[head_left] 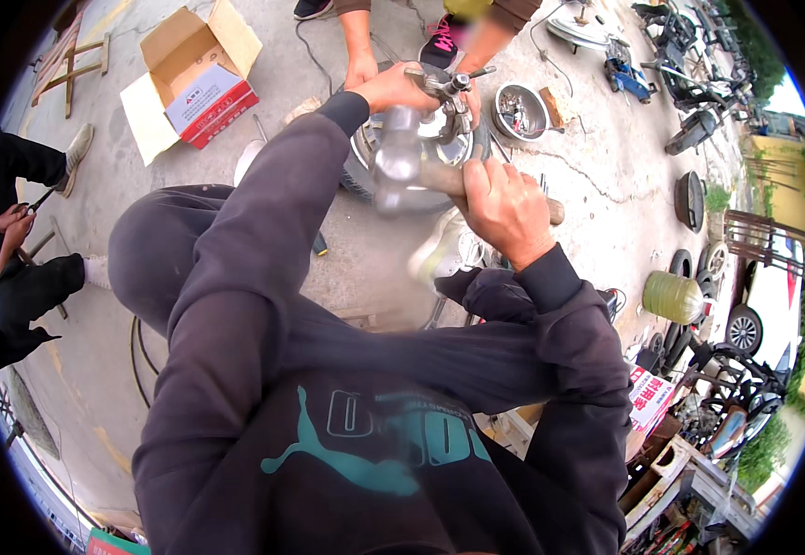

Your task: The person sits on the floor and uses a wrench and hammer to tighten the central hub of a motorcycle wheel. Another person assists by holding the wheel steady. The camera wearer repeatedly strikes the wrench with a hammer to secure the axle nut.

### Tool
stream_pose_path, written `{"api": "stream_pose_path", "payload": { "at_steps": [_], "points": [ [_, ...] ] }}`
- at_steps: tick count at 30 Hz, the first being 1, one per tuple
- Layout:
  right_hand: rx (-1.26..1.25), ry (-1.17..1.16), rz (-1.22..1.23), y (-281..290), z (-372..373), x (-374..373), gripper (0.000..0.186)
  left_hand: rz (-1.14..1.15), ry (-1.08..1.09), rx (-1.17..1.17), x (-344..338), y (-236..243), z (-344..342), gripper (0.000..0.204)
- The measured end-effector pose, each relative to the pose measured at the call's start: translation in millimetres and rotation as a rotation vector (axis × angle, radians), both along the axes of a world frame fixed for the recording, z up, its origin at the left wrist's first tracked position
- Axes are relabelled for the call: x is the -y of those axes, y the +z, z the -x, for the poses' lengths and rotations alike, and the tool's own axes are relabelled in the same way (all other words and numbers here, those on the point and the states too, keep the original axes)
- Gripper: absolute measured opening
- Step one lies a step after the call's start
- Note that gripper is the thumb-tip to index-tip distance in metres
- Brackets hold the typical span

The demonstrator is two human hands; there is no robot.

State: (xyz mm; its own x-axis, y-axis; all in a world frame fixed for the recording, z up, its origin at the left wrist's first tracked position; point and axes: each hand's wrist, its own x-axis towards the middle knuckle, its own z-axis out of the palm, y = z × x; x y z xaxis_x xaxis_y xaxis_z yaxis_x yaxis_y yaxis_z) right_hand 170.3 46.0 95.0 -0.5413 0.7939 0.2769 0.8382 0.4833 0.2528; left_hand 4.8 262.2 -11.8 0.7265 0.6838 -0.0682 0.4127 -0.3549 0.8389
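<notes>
My right hand (506,211) is wrapped round the wooden handle of a hammer (444,176), whose metal head is smeared by motion. The hammer head hangs over the near side of a wheel (358,176) with a tyre and a shiny metal rim. Reaching across to the wheel's middle, my left hand (397,89) closes on a metal tool (454,88) with a crossbar, standing at the hub. Its fingertips are partly hidden. Opposite me, a co-worker's hand (362,68) rests by the wheel's far edge, and their other hand is beside the metal tool.
An open cardboard box (201,92) stands at the far left. Right of the wheel is a metal bowl (520,113) of small parts. Another person's hands (16,224) show at the left edge. Motorcycle parts (694,65), a black basin (689,201) and a yellowish plastic jug (672,297) line the right.
</notes>
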Motion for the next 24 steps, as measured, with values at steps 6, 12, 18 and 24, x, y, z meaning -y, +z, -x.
{"api": "stream_pose_path", "payload": {
  "at_steps": [6, 12, 18, 24],
  "points": [
    [-0.023, -0.15, 0.06, 0.3, 12.1, 14.1, 0.029, 0.181, 0.026, 0.001, -1.9, 11.5, 6.0, 0.042],
    [0.111, -0.322, 0.085, 3.0, -14.3, -41.3, 0.024, 0.133, 0.038, -0.009, 3.9, 19.7, 7.7, 0.047],
    [-0.21, -0.297, 0.03, 26.6, 9.3, -17.2, 0.034, 0.113, -0.012, -0.011, 2.8, 20.5, 7.2, 0.055],
    [-0.716, -0.347, -0.001, 99.1, 39.8, -24.8, 0.035, 0.148, 0.028, 0.034, 6.3, 12.1, 19.5, 0.049]
  ]
}}
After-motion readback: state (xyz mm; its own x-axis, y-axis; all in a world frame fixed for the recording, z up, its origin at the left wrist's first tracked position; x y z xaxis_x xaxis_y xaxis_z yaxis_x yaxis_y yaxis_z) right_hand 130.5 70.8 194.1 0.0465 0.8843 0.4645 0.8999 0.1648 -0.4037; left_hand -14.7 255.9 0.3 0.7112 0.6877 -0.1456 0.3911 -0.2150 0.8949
